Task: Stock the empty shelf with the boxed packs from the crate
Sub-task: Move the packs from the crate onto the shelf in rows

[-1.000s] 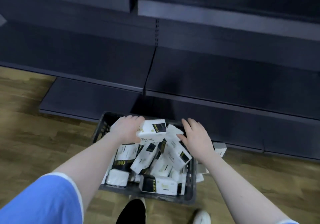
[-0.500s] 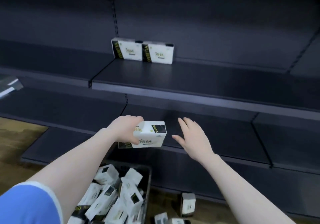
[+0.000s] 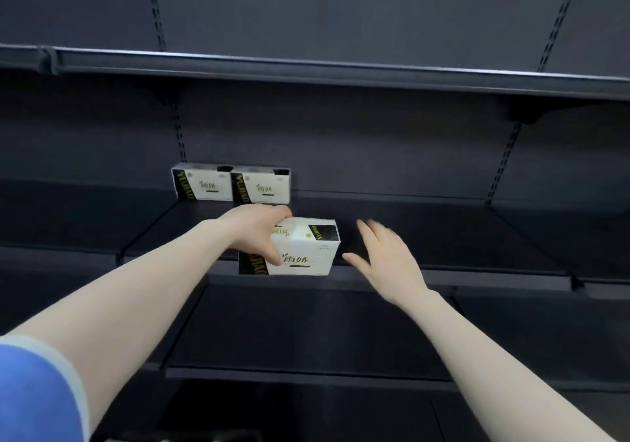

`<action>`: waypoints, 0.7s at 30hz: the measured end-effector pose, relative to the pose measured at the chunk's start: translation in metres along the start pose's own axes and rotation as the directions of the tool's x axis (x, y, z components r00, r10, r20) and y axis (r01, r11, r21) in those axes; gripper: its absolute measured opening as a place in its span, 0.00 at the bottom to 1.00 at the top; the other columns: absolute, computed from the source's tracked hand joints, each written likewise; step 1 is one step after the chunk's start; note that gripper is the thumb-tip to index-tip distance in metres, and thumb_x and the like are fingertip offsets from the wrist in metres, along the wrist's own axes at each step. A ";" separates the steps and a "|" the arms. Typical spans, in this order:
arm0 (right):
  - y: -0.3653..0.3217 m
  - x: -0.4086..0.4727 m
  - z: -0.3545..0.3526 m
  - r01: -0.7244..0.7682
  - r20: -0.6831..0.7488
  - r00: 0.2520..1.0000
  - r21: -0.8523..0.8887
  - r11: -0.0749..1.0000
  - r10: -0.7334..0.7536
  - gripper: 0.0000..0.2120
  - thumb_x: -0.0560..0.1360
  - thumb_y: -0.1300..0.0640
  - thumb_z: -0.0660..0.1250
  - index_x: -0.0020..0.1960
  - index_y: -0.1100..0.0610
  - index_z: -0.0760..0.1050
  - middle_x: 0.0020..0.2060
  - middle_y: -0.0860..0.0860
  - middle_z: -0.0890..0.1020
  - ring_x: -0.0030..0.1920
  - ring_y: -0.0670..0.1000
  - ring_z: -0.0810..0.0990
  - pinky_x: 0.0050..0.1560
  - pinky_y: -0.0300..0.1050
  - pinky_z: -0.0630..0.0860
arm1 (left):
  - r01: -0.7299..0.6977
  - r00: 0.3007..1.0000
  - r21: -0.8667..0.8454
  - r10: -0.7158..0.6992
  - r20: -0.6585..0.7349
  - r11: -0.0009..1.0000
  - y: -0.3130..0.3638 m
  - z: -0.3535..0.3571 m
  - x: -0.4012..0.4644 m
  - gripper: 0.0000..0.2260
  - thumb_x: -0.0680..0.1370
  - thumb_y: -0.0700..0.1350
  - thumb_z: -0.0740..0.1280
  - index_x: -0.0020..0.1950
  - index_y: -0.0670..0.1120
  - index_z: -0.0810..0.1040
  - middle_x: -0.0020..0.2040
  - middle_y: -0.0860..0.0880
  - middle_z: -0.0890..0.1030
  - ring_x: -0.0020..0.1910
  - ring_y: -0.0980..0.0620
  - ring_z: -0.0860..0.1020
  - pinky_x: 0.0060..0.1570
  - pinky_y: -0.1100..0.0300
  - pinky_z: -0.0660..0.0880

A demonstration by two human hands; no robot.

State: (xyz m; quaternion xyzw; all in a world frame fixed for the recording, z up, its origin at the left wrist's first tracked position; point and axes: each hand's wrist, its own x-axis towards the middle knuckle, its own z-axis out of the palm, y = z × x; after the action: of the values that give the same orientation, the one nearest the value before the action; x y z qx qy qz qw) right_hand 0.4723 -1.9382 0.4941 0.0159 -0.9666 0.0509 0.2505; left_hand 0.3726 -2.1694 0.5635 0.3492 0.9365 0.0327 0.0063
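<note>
Dark grey metal shelf (image 3: 426, 223), two white-and-black boxed packs (image 3: 231, 185) at back. Left hand (image 3: 259, 233) gripping white boxed pack (image 3: 303, 250); right hand (image 3: 385, 257) spread, empty, beside it.

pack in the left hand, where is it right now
The pack sits centre of the head view, gripped by the left hand at the shelf front, below two shelved packs.

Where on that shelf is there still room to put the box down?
The shelf lies bare right of the two standing packs, out to the right bracket. The left hand grips the box in front of them; the right hand hovers open beside it.
</note>
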 end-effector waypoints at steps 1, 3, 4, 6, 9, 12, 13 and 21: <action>0.000 0.008 -0.002 -0.004 0.003 1.000 -0.003 1.000 0.004 0.31 0.76 0.42 0.60 0.67 0.65 0.68 0.62 0.62 0.75 0.61 0.62 0.74 0.63 0.55 0.69 | -0.012 1.000 0.013 0.012 -0.009 1.000 -0.001 -0.004 0.008 0.29 0.63 0.55 0.74 0.61 0.53 0.68 0.46 0.57 0.76 0.45 0.53 0.75 0.43 0.54 0.76; -0.001 0.025 -0.007 -0.004 0.007 1.000 -0.016 1.000 0.005 0.33 0.75 0.39 0.56 0.66 0.65 0.70 0.60 0.61 0.76 0.59 0.61 0.76 0.61 0.55 0.71 | -0.024 0.999 0.053 0.025 -0.020 0.998 -0.003 -0.008 0.023 0.30 0.64 0.55 0.74 0.62 0.53 0.67 0.43 0.57 0.74 0.44 0.52 0.75 0.38 0.57 0.73; -0.001 0.032 -0.008 0.005 0.008 1.000 -0.027 1.000 -0.005 0.34 0.74 0.38 0.53 0.66 0.65 0.70 0.60 0.60 0.76 0.58 0.61 0.76 0.60 0.54 0.72 | -0.029 0.999 0.069 0.030 -0.021 0.997 -0.004 -0.010 0.030 0.30 0.64 0.55 0.74 0.62 0.53 0.67 0.43 0.57 0.74 0.44 0.52 0.74 0.36 0.58 0.71; -0.001 0.046 -0.009 0.045 0.012 0.999 -0.043 0.998 -0.045 0.34 0.74 0.37 0.55 0.66 0.64 0.69 0.60 0.60 0.76 0.58 0.61 0.76 0.61 0.53 0.71 | -0.043 0.999 0.083 0.045 -0.016 0.996 -0.005 -0.011 0.042 0.31 0.64 0.56 0.74 0.63 0.52 0.67 0.43 0.57 0.73 0.43 0.52 0.74 0.35 0.58 0.69; -0.001 0.062 -0.008 0.125 0.045 0.991 -0.048 0.991 -0.123 0.35 0.74 0.39 0.62 0.72 0.61 0.61 0.68 0.57 0.69 0.66 0.58 0.69 0.68 0.49 0.61 | -0.047 0.999 0.082 0.047 0.002 0.996 -0.005 -0.009 0.055 0.32 0.65 0.56 0.75 0.64 0.51 0.67 0.44 0.54 0.74 0.43 0.52 0.74 0.35 0.58 0.69; 0.003 0.075 -0.004 0.160 0.103 0.983 -0.058 0.985 -0.154 0.38 0.74 0.37 0.60 0.75 0.57 0.53 0.73 0.53 0.61 0.72 0.53 0.60 0.71 0.44 0.52 | -0.036 0.999 0.090 0.036 0.001 0.995 -0.003 -0.006 0.066 0.33 0.65 0.56 0.75 0.65 0.51 0.65 0.47 0.52 0.75 0.44 0.50 0.74 0.35 0.58 0.69; 0.004 0.080 -0.003 0.166 0.125 0.979 -0.055 0.985 -0.159 0.39 0.74 0.37 0.60 0.76 0.57 0.52 0.73 0.53 0.60 0.72 0.52 0.58 0.71 0.43 0.51 | -0.029 1.000 0.084 0.030 -0.003 0.996 -0.003 -0.006 0.069 0.33 0.65 0.56 0.75 0.65 0.51 0.65 0.47 0.52 0.75 0.45 0.50 0.74 0.37 0.57 0.70; 0.017 0.117 0.001 0.192 0.333 0.925 0.006 0.981 -0.183 0.39 0.75 0.38 0.60 0.77 0.53 0.47 0.74 0.51 0.58 0.73 0.52 0.56 0.70 0.45 0.55 | 0.012 0.999 0.072 -0.009 -0.031 0.997 0.002 -0.004 0.097 0.32 0.65 0.56 0.75 0.64 0.51 0.66 0.52 0.50 0.76 0.48 0.50 0.74 0.44 0.56 0.73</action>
State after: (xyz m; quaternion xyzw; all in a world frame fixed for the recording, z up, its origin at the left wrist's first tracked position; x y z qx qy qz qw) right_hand 0.3692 -1.9217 0.5488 0.1132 -0.9896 0.0101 0.0880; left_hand 0.3005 -2.1051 0.5683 0.3437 0.9389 0.0042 -0.0204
